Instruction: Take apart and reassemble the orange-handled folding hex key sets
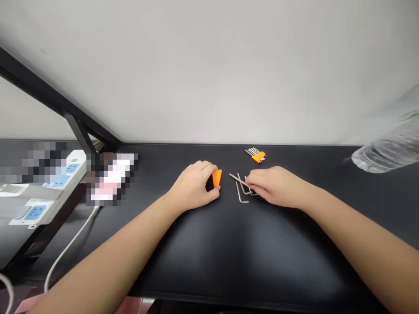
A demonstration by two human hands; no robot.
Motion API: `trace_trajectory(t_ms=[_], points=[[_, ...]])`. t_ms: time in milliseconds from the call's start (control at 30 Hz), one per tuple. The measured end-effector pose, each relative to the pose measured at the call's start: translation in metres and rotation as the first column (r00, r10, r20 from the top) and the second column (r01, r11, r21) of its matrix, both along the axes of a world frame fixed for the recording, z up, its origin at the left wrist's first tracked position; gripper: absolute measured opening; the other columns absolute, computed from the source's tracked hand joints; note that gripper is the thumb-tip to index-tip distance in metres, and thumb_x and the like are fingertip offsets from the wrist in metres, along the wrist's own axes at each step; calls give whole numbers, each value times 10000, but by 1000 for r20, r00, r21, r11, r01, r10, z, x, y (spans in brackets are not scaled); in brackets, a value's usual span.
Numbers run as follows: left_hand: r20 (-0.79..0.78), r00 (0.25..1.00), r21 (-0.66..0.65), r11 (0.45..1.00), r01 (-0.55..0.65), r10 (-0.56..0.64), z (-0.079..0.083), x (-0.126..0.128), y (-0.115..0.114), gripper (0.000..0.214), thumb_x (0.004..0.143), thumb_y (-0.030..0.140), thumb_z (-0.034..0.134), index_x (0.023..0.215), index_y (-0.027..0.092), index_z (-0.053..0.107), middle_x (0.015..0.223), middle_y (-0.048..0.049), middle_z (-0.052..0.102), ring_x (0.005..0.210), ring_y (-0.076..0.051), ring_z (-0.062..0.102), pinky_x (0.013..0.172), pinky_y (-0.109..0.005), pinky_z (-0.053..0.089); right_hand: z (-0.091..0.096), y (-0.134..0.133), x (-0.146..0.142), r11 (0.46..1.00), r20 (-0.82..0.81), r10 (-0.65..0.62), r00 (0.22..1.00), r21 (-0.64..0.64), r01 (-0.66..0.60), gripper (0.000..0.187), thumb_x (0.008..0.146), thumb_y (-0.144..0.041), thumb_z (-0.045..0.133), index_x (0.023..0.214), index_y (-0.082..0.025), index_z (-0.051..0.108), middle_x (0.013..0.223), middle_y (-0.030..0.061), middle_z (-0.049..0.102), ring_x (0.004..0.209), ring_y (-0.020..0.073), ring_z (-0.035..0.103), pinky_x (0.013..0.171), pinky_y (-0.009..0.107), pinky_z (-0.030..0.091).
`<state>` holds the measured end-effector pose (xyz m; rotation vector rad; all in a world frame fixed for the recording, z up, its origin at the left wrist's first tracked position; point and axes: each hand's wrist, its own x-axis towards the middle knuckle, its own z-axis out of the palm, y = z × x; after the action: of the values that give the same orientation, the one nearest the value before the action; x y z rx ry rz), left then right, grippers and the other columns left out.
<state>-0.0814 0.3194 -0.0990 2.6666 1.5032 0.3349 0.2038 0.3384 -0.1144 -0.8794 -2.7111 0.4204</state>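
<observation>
My left hand (195,185) grips an orange hex key holder (217,177) between thumb and fingers, just above or on the black table. My right hand (275,185) pinches a silver hex key (238,179) whose long arm points left toward the holder. Under and beside it lie several loose L-shaped hex keys, one of them a short hex key (240,194) nearest me. The right fingertips hide part of this pile. Farther back rests a second orange holder (258,157) with several hex keys lined up in it.
A clear plastic bottle (386,152) stands at the right by the grey wall. On the left are a blurred-out phone-like object (113,179) with a white cable (70,244), a white power strip (70,174) and a black metal frame (78,131). The black table (229,248) extends toward me.
</observation>
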Motion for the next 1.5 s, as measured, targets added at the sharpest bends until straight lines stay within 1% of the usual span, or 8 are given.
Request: trace_trajectory(t_ms=[133,233,400,533,700,900,1067,1500], points=[[-14,1000,-5,1000,-7,7,-1,1,0,362,840,339,662,1167,188,627,1182,-90,694,1040,-284,650,918,-445,535,0,15,10,986,-172,-117,978,-138,94,158,991,-252,525,911,-221,657,831,16,693,738,158,598,670,289,399],[-19,1000,-19,1000,-13,12,-1,0,1,370,842,347,666,1174,188,632,1188,-96,694,1043,-289,648,913,-447,533,-2,24,17,966,-151,-197,969,-202,164,151,970,-305,562,908,-231,679,802,7,687,743,170,610,658,294,410],[-16,1000,-20,1000,-8,8,-3,-1,3,376,847,351,671,1188,196,639,1209,-103,691,1059,-295,648,931,-459,527,-7,27,19,964,-55,-262,964,-63,258,162,975,-272,547,960,-217,698,987,54,718,888,201,652,740,318,461],[-13,1000,-12,1000,-3,3,-4,-1,2,378,852,355,667,1193,193,637,1203,-105,693,1053,-296,645,929,-461,524,-9,19,14,975,81,-215,973,69,209,163,973,-277,585,1066,-197,692,1106,91,696,869,209,662,688,315,449],[-16,1000,-19,1000,-17,17,-3,1,1,369,864,355,646,1194,191,627,1215,-97,692,1048,-293,642,920,-465,523,-10,12,4,957,223,-273,936,162,241,121,915,-137,531,826,-171,606,967,94,656,633,149,549,544,308,334],[77,997,-2,1000,-18,18,-3,0,0,345,857,332,659,1172,195,623,1182,-92,695,1023,-267,660,920,-433,533,-10,15,1,968,-90,-248,965,7,250,101,864,-121,555,801,-195,581,818,37,617,702,161,562,650,296,434],[263,965,34,999,-15,5,-5,-2,-1,340,832,308,672,1149,200,611,1062,-56,683,876,-188,644,824,-349,551,-2,2,-5,972,-446,-215,869,-183,146,89,925,-201,570,861,-217,630,888,43,644,687,150,594,645,311,513],[327,936,76,991,113,-131,0,-1,-5,361,806,261,679,1158,205,624,1065,-60,684,875,-176,638,815,-322,556,5,-8,-9,997,-504,-60,862,13,77,141,962,-175,545,922,-236,666,957,68,682,821,194,619,698,345,508]])
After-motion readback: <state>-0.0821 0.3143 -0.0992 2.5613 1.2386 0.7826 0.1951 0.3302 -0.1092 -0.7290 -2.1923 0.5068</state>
